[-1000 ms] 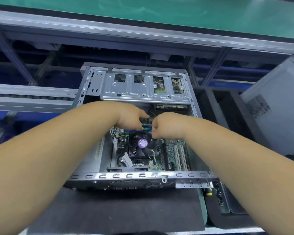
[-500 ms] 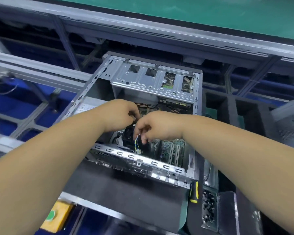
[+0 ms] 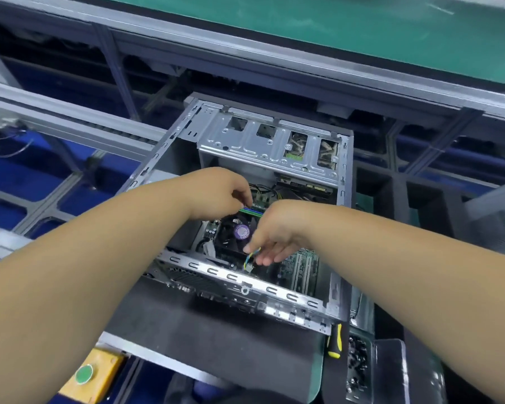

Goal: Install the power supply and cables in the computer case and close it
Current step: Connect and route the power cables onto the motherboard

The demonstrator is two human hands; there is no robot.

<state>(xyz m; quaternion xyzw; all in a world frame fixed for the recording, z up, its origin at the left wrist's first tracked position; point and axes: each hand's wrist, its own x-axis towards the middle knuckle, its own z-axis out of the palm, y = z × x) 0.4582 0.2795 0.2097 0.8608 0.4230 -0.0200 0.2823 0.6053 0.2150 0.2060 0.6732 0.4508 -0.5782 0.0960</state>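
While the open computer case [image 3: 274, 176] is lying on the worktop [image 3: 216, 330], a multicoloured fan cable [image 3: 250, 259] is being pinched by the right hand [image 3: 270, 237]; the left hand [image 3: 219, 193] is being held curled at the memory slots [image 3: 251, 211], its grip hidden.

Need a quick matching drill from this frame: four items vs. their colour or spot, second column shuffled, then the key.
Things:
1. CPU fan sticker
2. screwdriver handle
3. round button
4. fan cable

Descriptions:
A. green, on a yellow box at the lower left
B. purple, at the middle of the black cooler
C. multicoloured wires, pinched by the right hand
D. yellow and black, right of the computer case

Pairs: 1-B, 2-D, 3-A, 4-C
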